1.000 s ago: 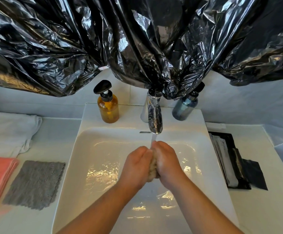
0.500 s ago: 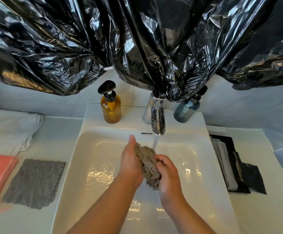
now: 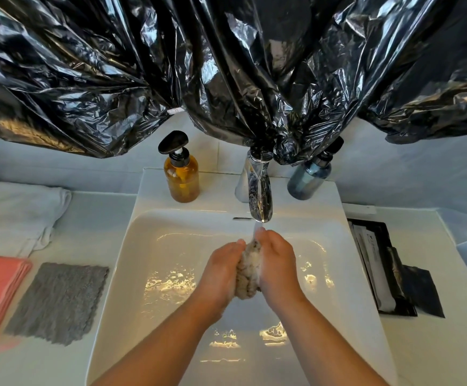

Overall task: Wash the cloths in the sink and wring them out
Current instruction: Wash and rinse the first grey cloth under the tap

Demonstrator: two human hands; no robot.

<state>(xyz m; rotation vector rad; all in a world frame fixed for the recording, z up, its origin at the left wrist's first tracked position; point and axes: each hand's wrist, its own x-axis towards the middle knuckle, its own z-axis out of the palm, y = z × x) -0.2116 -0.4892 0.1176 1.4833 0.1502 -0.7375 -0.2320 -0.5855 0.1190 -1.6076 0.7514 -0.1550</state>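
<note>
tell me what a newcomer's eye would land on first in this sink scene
Crumpled black plastic hangs across the whole top. Below it, over the white sink, the left hand and right hand squeeze a wet cloth under the running tap. An amber bottle stands on the sink's back ledge, left of the tap.
</note>
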